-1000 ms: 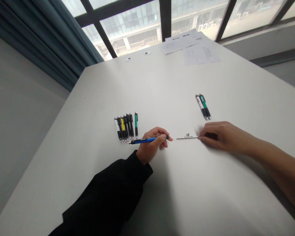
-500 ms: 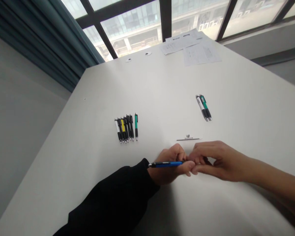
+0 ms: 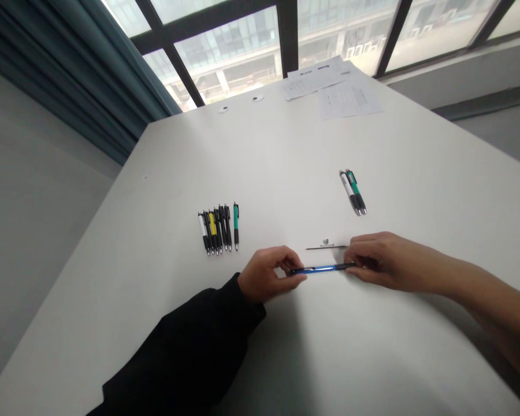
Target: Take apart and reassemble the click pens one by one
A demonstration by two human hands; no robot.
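Note:
A blue pen (image 3: 323, 268) with a dark grip lies level between my two hands, close above or on the table. My left hand (image 3: 275, 271) pinches its clip end between thumb and fingers. At the dark grip end, the fingers of my right hand (image 3: 372, 260) are closed on the pen and cover its tip. Just beyond the pen lie a thin dark ink refill (image 3: 318, 248) and a small shiny piece (image 3: 326, 241). The refill's right end reaches my right fingertips; I cannot tell if they touch.
Several pens (image 3: 214, 231), black, white and yellow, lie in a row at left, with a green pen (image 3: 236, 225) beside them. A white and a green pen (image 3: 353, 192) lie at right. Printed papers (image 3: 346, 95) rest at the far edge by the window.
My left hand has moved left and now holds the pen's clip end instead of its middle. The pen has moved right and away from me, its blue barrel now between both hands.

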